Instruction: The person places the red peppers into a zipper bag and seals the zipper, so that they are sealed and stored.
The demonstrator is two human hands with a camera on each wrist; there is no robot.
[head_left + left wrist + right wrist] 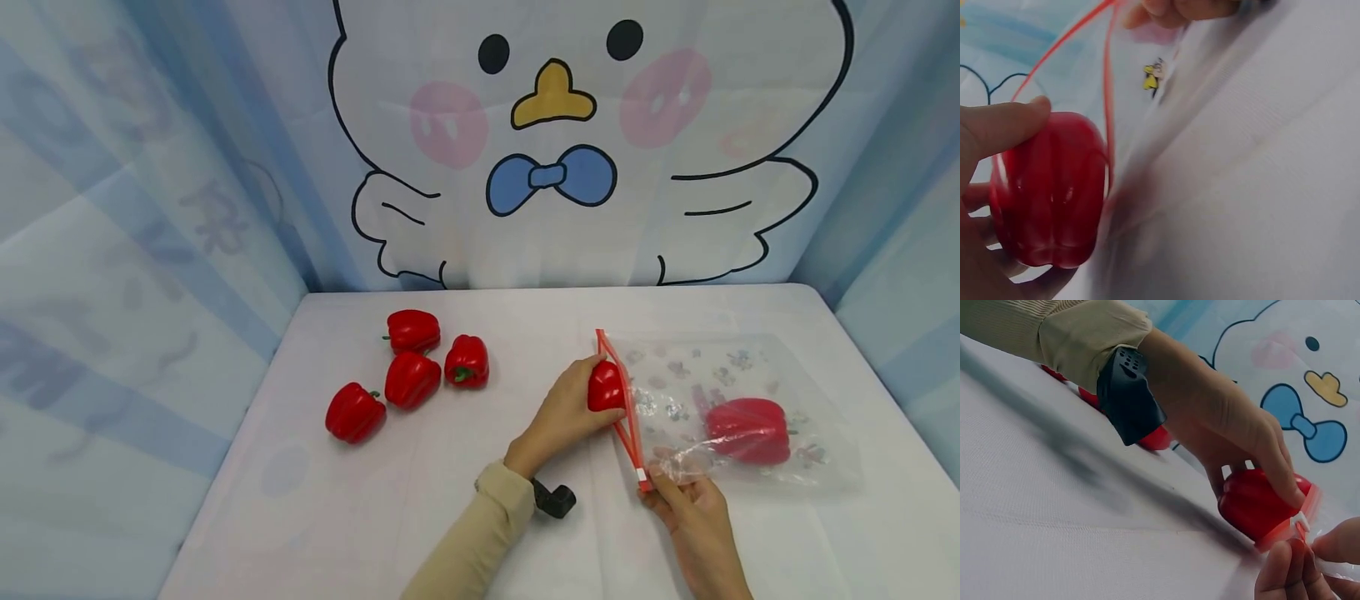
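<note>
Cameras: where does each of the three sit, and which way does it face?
Head: above the table, facing forward and down; shows the left hand gripping a red pepper at the zip bag mouth, the right hand pinching the bag's near corner.
Left wrist: at the left hand, facing the pepper and red zip rim.
Right wrist: low by the right hand, facing back at the left hand and its sleeve.
Shared: all three show the held pepper.

A white table (375,517) stands before a cartoon-duck curtain (555,142).
</note>
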